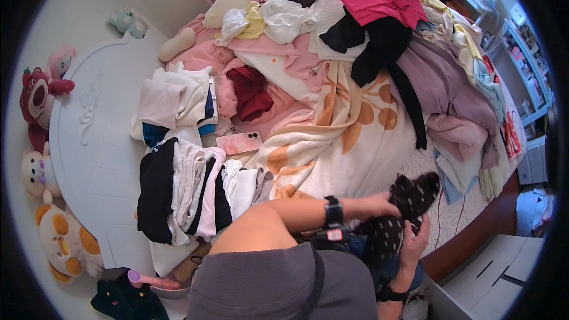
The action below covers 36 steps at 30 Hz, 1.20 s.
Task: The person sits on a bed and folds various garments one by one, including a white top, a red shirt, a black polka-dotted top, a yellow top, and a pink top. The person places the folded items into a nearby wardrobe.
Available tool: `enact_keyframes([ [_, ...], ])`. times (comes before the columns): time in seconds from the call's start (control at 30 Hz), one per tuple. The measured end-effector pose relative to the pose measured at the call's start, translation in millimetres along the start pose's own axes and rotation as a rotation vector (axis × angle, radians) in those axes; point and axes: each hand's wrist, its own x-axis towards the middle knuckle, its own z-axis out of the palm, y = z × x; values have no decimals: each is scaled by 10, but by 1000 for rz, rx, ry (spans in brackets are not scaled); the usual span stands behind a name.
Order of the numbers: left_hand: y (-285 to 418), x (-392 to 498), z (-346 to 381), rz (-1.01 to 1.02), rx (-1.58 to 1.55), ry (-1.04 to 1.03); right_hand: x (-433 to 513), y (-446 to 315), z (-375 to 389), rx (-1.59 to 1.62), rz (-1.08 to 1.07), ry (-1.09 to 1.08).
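Observation:
A dark garment with small white dashes (pixel 386 235) lies bunched over my lap at the bed's edge. Its upper part is lifted in my left hand (pixel 380 204), which grips it from the left. My right hand (pixel 413 242) pinches the same fabric from below, thumb and fingers close together. Both wrists wear black bands. Directly beyond the hands is the quilted bedding with thin curved lines (pixel 422 164). To the right of the raised cloth, a light blue folded cloth (pixel 453 182) peeks out beneath a pink and white plush fabric (pixel 460 138).
Folded clothes (pixel 191 195) stand in a row by the white headboard (pixel 111 151). A pink phone (pixel 239 143) lies beside them. Loose clothes, including a bright pink garment (pixel 382 0), cover the far side. White drawers (pixel 489 275) stand right of the bed; plush toys (pixel 66 244) line the wall.

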Motion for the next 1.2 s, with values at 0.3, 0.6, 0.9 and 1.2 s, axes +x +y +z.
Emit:
enact_keyframes([
  [0.3,1373,-1174,-2192,947,257,929,-536,945,-227,-172,465,-67],
  [0.6,1879,-1786,-3629,379,1288,2108,-927,1329,-405,-30,509,113],
  [0.9,2701,-290,-3704,-2,1880,1337,-1415,1233,-991,64,698,376],
  [1.2,2951,-216,-3800,356,1541,1504,-2721,879,-1290,-97,821,610],
])
